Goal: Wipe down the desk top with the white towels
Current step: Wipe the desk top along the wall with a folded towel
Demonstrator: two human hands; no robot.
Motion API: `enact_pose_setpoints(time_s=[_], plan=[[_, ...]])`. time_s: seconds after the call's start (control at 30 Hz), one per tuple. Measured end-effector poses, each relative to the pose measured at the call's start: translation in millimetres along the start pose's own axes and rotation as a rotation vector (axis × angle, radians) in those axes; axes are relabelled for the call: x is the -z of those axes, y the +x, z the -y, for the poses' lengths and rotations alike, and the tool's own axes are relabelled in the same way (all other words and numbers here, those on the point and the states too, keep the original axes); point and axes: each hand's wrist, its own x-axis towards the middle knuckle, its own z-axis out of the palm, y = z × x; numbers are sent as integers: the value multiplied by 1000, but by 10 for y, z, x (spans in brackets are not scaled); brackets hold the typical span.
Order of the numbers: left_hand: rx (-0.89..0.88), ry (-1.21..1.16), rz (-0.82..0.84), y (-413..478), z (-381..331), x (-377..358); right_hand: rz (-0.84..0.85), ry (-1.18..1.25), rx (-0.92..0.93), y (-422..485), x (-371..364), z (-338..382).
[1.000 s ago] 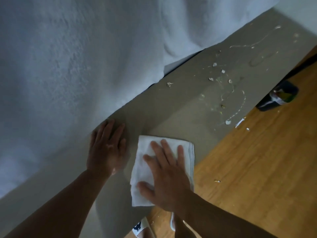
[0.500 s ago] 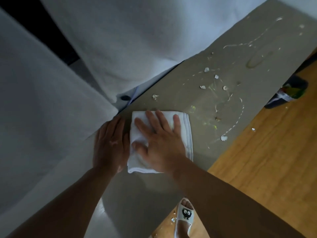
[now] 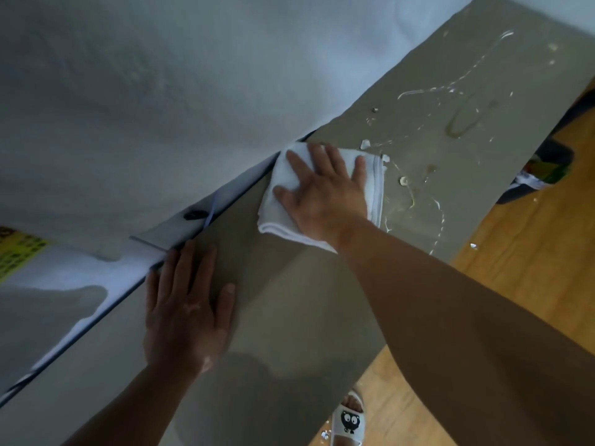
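Observation:
A folded white towel (image 3: 280,209) lies on the grey-brown desk top (image 3: 289,300), close to its back edge. My right hand (image 3: 325,194) presses flat on the towel with fingers spread and straight. Just past the towel's far edge lie white crumbs and shell-like bits (image 3: 402,180) and thin white streaks (image 3: 418,91) of spilled liquid. My left hand (image 3: 185,310) rests flat on the bare desk nearer to me, by the back edge, apart from the towel.
A pale wall (image 3: 161,91) runs along the desk's back edge, with a narrow gap and a small dark object (image 3: 194,215) in it. Wooden floor (image 3: 531,268) lies to the right, with a dark bin (image 3: 541,175), scattered crumbs and my slippered foot (image 3: 349,423).
My right hand has slid the towel away from me along the desk toward the spill. The left hand has stayed flat on the desk and now lies well behind the towel.

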Motion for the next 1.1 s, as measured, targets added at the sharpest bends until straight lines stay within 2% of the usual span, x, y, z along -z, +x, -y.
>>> enact_pose_setpoints(time_s=[0.2,0.37,0.43,0.6,0.8,0.9,1.1], plan=[[13,26,32,21,-17,8,-78,9,-242,368,122,-331],[41,32,64,24,-33,7,-53,54,-339,247,59,-81],[38,26,67,29,-34,7,-49,61,-326,29,-18,129],[11,-5,16,30,-22,14,-1,55,-125,-859,-209,550],[-15,5,17,45,3,27,-14,44,17,-1764,-379,367],[4,0,-8,37,-7,8,-37,19,-11,-1675,-344,110],[8,-5,-12,25,7,-29,-69,-7,-205,-988,-66,-518]])
